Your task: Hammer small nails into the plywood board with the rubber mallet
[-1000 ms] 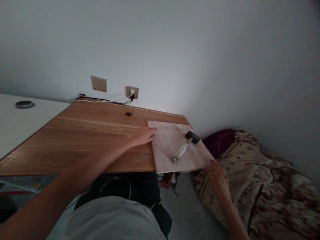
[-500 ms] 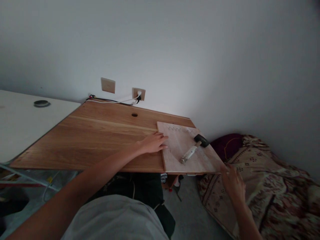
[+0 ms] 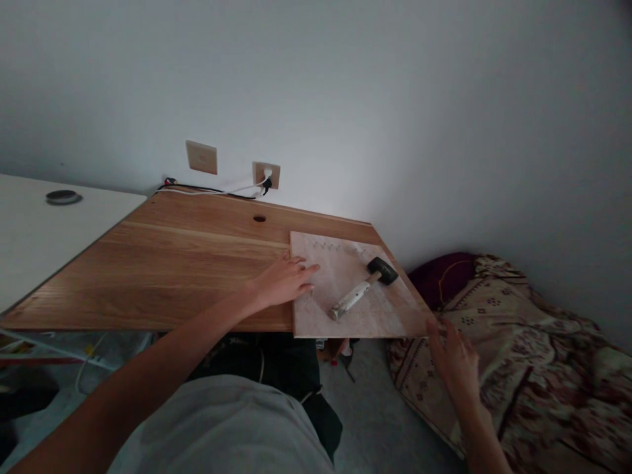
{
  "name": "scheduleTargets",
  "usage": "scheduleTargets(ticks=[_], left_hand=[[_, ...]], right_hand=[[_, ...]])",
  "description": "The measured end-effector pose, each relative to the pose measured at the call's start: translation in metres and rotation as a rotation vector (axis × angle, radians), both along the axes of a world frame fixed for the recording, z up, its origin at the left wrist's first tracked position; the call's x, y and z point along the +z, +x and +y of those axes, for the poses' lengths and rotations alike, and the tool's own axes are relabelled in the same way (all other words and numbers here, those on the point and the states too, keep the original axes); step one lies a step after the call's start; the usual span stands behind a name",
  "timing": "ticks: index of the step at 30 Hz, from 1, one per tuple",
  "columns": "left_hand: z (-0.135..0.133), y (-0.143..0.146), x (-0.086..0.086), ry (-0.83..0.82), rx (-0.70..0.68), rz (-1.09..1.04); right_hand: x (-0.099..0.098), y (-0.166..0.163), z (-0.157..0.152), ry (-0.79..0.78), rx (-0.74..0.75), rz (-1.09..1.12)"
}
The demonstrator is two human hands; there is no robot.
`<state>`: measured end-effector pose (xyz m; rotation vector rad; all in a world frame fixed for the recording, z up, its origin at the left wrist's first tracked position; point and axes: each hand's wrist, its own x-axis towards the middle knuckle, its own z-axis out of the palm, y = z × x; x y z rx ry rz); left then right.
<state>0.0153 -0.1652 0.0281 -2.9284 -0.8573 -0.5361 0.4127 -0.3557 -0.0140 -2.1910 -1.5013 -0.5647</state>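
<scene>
A pale marbled tile (image 3: 345, 309) lies on the right end of a wooden desk (image 3: 187, 263). On the tile rests a mallet (image 3: 363, 288) with a black head and a whitish handle. My left hand (image 3: 286, 282) lies flat with fingers stretched out on the tile's left edge. At the tile's near right corner is my right hand (image 3: 457, 362), fingers apart, fingertips touching that corner. Neither hand holds the mallet.
A white table (image 3: 34, 230) with a dark round lid (image 3: 63, 197) adjoins the desk on the left. Wall sockets (image 3: 266, 175) with cables sit behind the desk. A patterned blanket (image 3: 533, 368) lies on the right, over grey floor (image 3: 380, 421). Dark items sit under the desk.
My left hand has slid along the tile's left edge toward me and lies further onto it. The right hand dropped slightly by the near right corner. The view shifted.
</scene>
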Motion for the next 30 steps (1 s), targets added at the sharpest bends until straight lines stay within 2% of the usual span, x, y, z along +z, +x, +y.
scheduleTargets(ticks=[5,9,14,19,25,28,30], left_hand=[[-0.006,-0.057,0.011,-0.089,0.183,0.024],[0.01,-0.086,0.015,-0.185,0.235,0.044],[0.043,-0.09,0.006,-0.193,0.225,0.068],[0.087,-0.087,-0.017,-0.219,0.244,-0.12],[0.137,-0.081,-0.032,-0.145,0.388,-0.385],[0.149,-0.085,-0.034,-0.203,0.429,-0.495],[0.149,-0.088,-0.035,-0.296,0.425,-0.543]], right_hand=[[0.015,-0.043,-0.009,-0.102,0.218,-0.054],[0.022,-0.067,0.016,-0.147,0.196,0.005],[0.02,-0.073,0.067,-0.164,0.308,0.291],[0.015,-0.059,0.116,-0.184,0.325,0.554],[0.006,-0.06,0.204,-0.033,0.361,0.759],[-0.001,-0.062,0.24,0.054,0.327,0.833],[-0.006,-0.062,0.251,0.078,0.302,0.87]])
